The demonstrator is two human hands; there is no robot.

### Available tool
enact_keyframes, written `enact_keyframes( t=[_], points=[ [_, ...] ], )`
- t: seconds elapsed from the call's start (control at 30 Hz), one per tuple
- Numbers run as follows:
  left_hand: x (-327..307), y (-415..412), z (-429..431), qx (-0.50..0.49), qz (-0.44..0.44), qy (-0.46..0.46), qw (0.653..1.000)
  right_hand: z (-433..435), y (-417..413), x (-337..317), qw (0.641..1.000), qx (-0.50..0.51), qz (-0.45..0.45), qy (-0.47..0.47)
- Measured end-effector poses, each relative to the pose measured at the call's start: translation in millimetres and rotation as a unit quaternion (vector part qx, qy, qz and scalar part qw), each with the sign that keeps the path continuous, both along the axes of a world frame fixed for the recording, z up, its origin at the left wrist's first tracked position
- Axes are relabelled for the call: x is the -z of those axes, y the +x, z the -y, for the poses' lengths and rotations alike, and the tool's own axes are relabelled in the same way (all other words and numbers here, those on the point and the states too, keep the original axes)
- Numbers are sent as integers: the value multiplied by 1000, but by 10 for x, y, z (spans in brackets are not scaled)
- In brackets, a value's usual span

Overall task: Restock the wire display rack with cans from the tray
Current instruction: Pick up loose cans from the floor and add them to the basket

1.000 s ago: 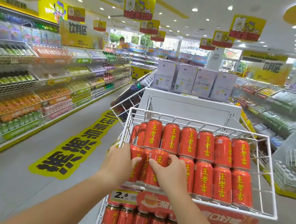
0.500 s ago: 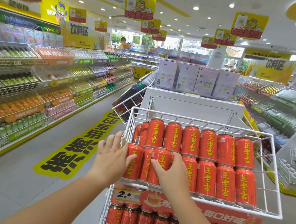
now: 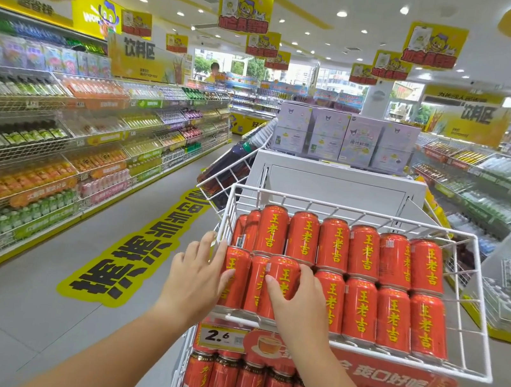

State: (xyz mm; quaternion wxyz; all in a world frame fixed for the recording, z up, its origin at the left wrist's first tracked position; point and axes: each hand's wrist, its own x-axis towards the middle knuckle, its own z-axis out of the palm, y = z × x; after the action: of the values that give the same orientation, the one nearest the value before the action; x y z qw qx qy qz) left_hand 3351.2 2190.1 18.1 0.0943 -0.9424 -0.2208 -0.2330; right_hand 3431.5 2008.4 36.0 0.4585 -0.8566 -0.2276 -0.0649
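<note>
Both hands at the near left corner of the top basket of the white wire display rack (image 3: 480, 329).

The left hand (image 3: 197, 279), fingers spread wide, lies flat against the red can with yellow characters (image 3: 234, 277) at the row's left end; the right hand (image 3: 295, 303) cups the neighbouring red can (image 3: 281, 274). Two full rows fill the basket above a white 2.6 price tag (image 3: 218, 335).

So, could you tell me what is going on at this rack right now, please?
A person is stocking red cans into the top basket of the white wire rack. The right hand rests on a front-row can, while the left hand, fingers spread, steadies the leftmost can. Both rows look nearly full.
</note>
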Motion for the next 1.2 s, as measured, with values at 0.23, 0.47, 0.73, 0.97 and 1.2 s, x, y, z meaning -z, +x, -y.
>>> enact_keyframes(
  t=[0.23,0.47,0.73,0.97,1.2],
  points=[
    [97,-33,-52,6,-2,-50,999,16,-19,-1,1000,2,0,-21],
    [84,-145,-79,72,2,-92,993,65,-85,-10,995,6,23,-101],
    [-14,-263,-67,109,-25,3,994,299,-148,8,950,21,156,-268],
    [-140,-531,302,106,-62,10,992,703,-239,33,918,3,194,-345],
    [-79,-569,1153,95,-52,33,994,1535,-295,153,913,-22,208,-349]
  ],
)
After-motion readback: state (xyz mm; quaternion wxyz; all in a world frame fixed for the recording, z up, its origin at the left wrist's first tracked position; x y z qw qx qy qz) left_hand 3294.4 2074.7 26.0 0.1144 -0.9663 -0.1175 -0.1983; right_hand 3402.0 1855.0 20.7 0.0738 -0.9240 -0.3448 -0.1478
